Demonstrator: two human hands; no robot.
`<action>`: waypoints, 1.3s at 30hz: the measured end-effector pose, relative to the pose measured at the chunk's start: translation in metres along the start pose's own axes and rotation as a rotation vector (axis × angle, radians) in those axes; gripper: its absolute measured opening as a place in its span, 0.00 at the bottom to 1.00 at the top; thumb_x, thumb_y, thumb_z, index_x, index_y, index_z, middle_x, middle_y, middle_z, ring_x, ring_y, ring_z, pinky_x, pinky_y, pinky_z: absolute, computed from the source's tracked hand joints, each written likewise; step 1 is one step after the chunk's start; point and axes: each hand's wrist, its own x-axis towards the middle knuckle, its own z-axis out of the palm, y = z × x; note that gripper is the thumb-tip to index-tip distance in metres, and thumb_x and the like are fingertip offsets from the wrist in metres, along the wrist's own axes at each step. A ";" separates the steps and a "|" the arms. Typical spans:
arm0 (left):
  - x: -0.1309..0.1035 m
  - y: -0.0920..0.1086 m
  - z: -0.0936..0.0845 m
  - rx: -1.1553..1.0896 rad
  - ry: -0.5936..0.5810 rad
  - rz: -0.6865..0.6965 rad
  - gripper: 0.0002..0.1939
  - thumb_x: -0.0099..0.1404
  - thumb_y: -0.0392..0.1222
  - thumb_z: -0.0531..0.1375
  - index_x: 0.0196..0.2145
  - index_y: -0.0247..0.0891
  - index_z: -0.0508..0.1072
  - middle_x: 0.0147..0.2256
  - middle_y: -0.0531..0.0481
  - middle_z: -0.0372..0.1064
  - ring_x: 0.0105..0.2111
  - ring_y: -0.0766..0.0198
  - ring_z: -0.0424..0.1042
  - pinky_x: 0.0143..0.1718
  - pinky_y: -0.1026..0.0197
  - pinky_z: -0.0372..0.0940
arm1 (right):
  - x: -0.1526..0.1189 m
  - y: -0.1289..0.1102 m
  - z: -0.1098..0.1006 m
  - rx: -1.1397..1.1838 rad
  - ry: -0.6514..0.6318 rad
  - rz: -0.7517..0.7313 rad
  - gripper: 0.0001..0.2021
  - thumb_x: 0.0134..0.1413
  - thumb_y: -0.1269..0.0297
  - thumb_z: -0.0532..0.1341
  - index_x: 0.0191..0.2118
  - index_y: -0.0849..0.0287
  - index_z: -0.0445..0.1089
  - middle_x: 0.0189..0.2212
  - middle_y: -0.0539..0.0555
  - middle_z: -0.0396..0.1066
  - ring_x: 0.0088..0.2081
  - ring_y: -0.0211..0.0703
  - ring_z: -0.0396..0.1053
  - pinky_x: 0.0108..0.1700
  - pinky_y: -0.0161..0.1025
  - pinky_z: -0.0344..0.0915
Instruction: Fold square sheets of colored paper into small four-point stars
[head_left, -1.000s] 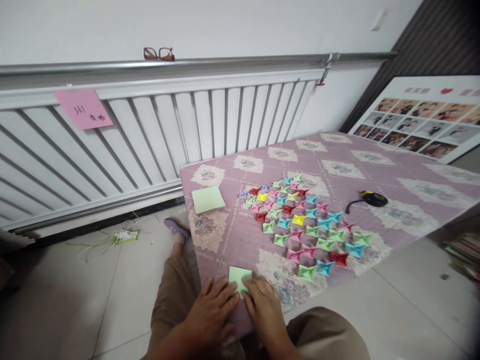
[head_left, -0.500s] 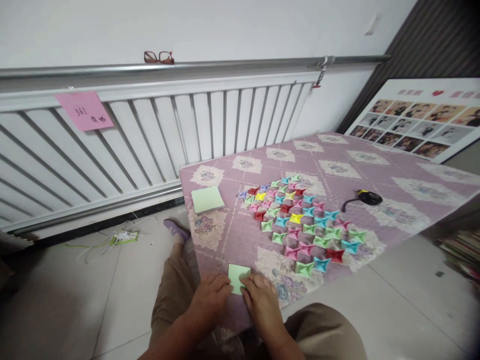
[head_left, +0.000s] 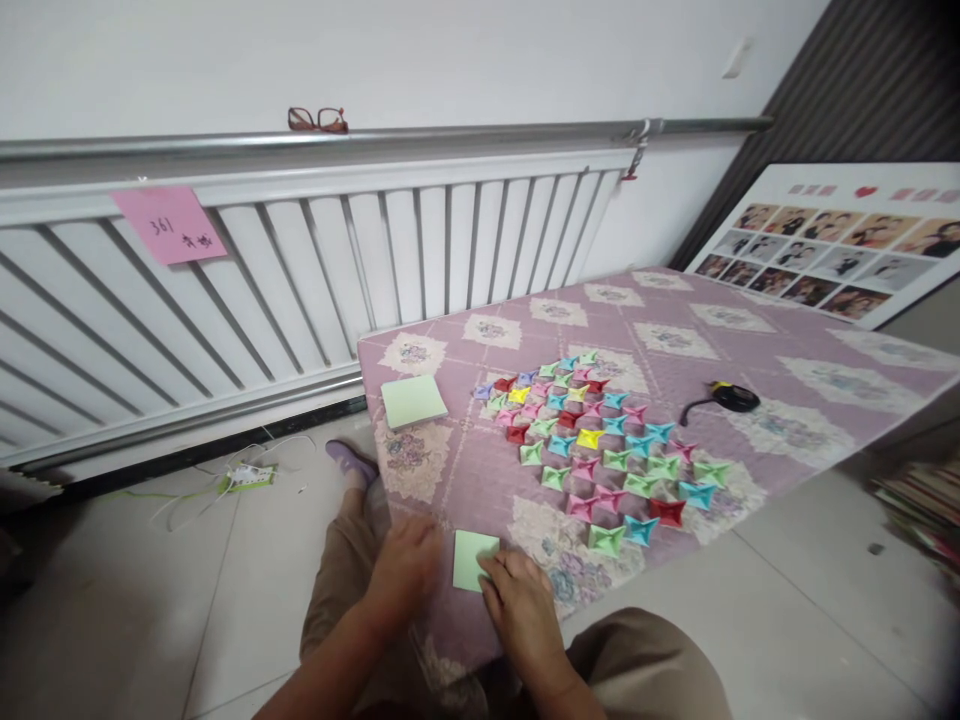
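A small green paper square (head_left: 474,561) lies flat near the front corner of the table. The fingertips of my right hand (head_left: 519,595) touch its right edge, pressed together at the paper. Left of the square and apart from it is my left hand (head_left: 409,565), its fingers blurred by motion. Farther back at the table's left edge sits a stack of green paper (head_left: 413,401). Rows of folded paper pieces in green, pink, blue, red and yellow (head_left: 587,439) cover the middle of the table.
A black and yellow object with a dark strap (head_left: 735,397) lies on the patterned tablecloth (head_left: 465,480) at the right. Behind stand a white radiator (head_left: 390,240) and a photo board (head_left: 832,240). A power strip (head_left: 249,477) is on the floor.
My left hand has let go of the green square and moved up and left. My right hand has stayed at the paper's right edge.
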 end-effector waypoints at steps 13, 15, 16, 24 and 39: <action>-0.012 0.035 0.021 0.037 -0.152 0.153 0.05 0.66 0.37 0.58 0.40 0.40 0.70 0.38 0.51 0.67 0.39 0.60 0.63 0.41 0.58 0.60 | 0.038 0.017 -0.014 0.035 -0.077 -0.013 0.16 0.52 0.72 0.58 0.47 0.58 0.68 0.41 0.57 0.68 0.45 0.48 0.65 0.48 0.41 0.62; -0.010 0.033 0.018 0.067 -0.153 0.179 0.04 0.66 0.38 0.58 0.39 0.40 0.70 0.37 0.51 0.66 0.38 0.61 0.63 0.39 0.59 0.60 | 0.043 0.018 -0.018 0.030 -0.101 -0.013 0.10 0.51 0.72 0.59 0.40 0.56 0.70 0.37 0.55 0.68 0.42 0.46 0.66 0.45 0.38 0.62; -0.010 0.031 0.018 0.076 -0.150 0.194 0.03 0.66 0.38 0.57 0.39 0.40 0.70 0.37 0.51 0.66 0.38 0.61 0.63 0.38 0.59 0.59 | 0.044 0.018 -0.020 0.027 -0.103 -0.008 0.08 0.51 0.72 0.59 0.37 0.56 0.71 0.35 0.54 0.68 0.41 0.45 0.67 0.44 0.37 0.62; 0.005 0.011 0.009 0.068 -0.156 0.220 0.02 0.67 0.38 0.56 0.36 0.39 0.69 0.38 0.50 0.66 0.40 0.60 0.63 0.40 0.58 0.59 | 0.018 0.007 -0.025 -0.073 -0.120 0.088 0.04 0.53 0.69 0.57 0.30 0.57 0.68 0.31 0.55 0.70 0.35 0.47 0.68 0.38 0.40 0.61; -0.024 0.053 0.027 -0.052 -0.124 0.045 0.16 0.63 0.43 0.58 0.49 0.42 0.67 0.48 0.48 0.65 0.49 0.55 0.61 0.52 0.51 0.57 | 0.036 0.008 -0.016 -0.013 -0.060 0.040 0.20 0.51 0.63 0.60 0.52 0.52 0.66 0.51 0.57 0.66 0.53 0.54 0.61 0.50 0.50 0.56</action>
